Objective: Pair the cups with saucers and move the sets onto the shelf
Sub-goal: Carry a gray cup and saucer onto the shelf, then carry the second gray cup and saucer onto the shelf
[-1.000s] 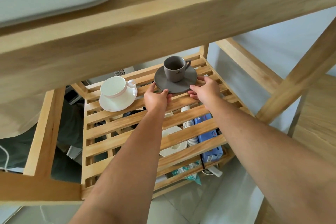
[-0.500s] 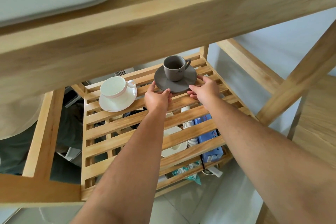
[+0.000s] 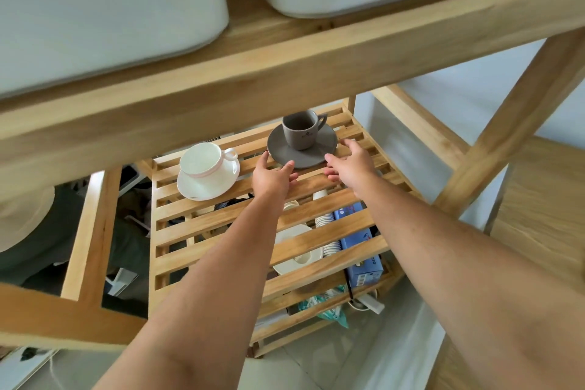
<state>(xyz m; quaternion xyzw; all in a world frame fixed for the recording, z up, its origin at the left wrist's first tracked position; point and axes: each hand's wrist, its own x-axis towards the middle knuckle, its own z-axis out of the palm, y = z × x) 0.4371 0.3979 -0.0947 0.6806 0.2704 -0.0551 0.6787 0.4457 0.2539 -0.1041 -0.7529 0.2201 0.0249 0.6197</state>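
Observation:
A grey cup stands upright on a grey saucer at the back right of the slatted wooden shelf. A white cup on a white saucer sits to its left on the same shelf. My left hand is at the grey saucer's front-left rim, fingers apart, with the fingertips just touching the edge. My right hand hovers at the saucer's front-right rim, fingers spread, holding nothing.
A thick wooden beam crosses above the shelf, with two white bins on top. Below the slats lie a white dish, stacked paper cups and a blue box. A slanted wooden leg stands at the right.
The grey cup and saucer have slid a little further back on the shelf. Both hands have loosened from the saucer's rim, and the right hand's fingers have spread.

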